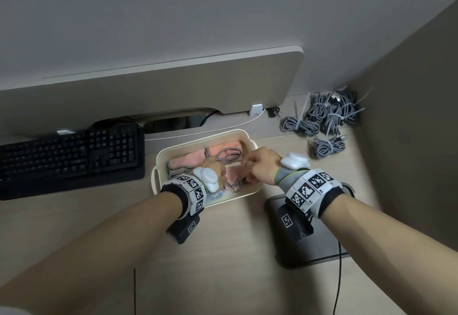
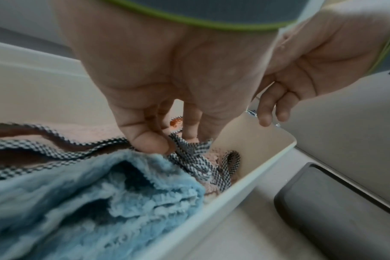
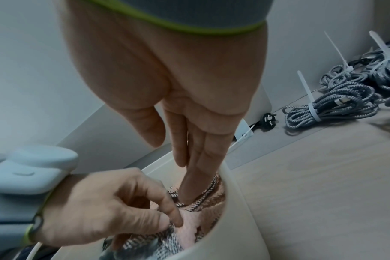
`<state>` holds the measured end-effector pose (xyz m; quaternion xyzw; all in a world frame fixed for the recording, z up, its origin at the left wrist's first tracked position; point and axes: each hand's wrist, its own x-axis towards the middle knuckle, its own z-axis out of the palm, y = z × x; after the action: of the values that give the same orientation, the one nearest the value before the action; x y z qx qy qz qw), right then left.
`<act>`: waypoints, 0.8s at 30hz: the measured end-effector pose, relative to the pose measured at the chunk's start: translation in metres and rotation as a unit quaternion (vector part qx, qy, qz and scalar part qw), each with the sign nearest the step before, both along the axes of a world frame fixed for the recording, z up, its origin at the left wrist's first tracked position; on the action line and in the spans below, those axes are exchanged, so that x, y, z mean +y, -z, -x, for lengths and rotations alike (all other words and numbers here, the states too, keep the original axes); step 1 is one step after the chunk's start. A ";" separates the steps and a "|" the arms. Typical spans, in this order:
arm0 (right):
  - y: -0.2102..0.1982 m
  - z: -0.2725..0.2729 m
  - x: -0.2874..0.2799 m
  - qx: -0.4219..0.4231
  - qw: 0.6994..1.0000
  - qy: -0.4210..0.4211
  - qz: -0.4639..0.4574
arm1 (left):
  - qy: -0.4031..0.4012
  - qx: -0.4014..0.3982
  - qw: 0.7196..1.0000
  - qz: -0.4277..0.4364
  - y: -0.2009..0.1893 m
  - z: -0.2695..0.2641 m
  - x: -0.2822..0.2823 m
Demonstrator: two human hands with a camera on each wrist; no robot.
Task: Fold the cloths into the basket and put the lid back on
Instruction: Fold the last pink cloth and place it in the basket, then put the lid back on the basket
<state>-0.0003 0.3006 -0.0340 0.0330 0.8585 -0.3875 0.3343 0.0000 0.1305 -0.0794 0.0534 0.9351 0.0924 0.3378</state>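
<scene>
**A Desk in an Office or Study**

This looks like a work desk in an office or a home study. A black computer keyboard (image 1: 71,151) sits on the far left of the pale wood desk (image 1: 223,252). A cream panel (image 1: 158,84) stands at the far edge, with a grey wall (image 1: 198,5) behind it. Bundles of grey cables (image 1: 324,116), tied with white zip ties, lie far right, near a black plug (image 1: 273,111). A dark grey pad (image 1: 319,240) lies near right. A brown divider wall (image 1: 421,116) closes the right side.
</scene>
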 end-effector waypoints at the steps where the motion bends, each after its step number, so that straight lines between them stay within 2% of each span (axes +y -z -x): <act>1: 0.000 0.000 0.002 0.002 1.000 0.002 0.006 | 0.003 -0.003 1.000 -0.001 0.002 0.001 0.000; 3: -0.002 -0.001 0.007 0.003 1.000 0.013 0.020 | -0.022 -0.009 0.999 -0.027 -0.001 -0.001 0.003; 5: -0.003 -0.002 0.015 0.001 0.999 0.028 0.038 | -0.079 -0.036 0.994 -0.063 -0.001 -0.002 0.002; 7: -0.004 -0.003 0.023 -0.004 0.997 0.051 0.053 | -0.175 -0.083 0.973 -0.124 0.001 -0.003 0.002; 9: -0.007 -0.005 0.031 -0.008 0.994 0.077 0.077 | -0.194 -0.125 0.961 -0.152 -0.002 -0.004 0.004; 11: -0.009 -0.007 0.039 -0.012 0.991 0.099 0.095 | -0.092 -0.117 0.985 -0.086 -0.005 -0.002 0.005; 12: -0.008 -0.009 0.044 -0.013 0.990 0.104 0.097 | -0.032 -0.076 0.996 -0.030 -0.008 -0.001 0.007; 14: -0.003 -0.012 0.051 -0.014 0.990 0.108 0.087 | 0.037 0.020 0.998 0.042 -0.011 0.002 0.008; 16: 0.006 -0.015 0.056 -0.019 0.992 0.107 0.063 | 0.083 0.071 0.993 0.036 -0.013 0.005 0.011; 18: 0.015 -0.021 0.063 -0.023 0.994 0.103 0.029 | 0.116 0.055 0.991 -0.023 -0.012 0.005 0.019; 20: 0.022 -0.031 0.070 -0.027 0.996 0.089 -0.016 | 0.129 0.002 0.990 -0.055 -0.012 0.003 0.030; 22: 0.031 -0.041 0.081 -0.050 0.995 0.073 -0.056 | 0.170 -0.069 0.983 -0.021 -0.010 0.000 0.041; 24: 0.040 -0.048 0.092 -0.066 0.991 0.060 -0.097 | 0.230 -0.107 0.967 0.024 -0.011 0.002 0.046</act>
<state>0.0476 0.3922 -0.0737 0.1423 0.8646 -0.3185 0.3615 -0.0017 0.1767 -0.0681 0.2485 0.8582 -0.0052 0.4491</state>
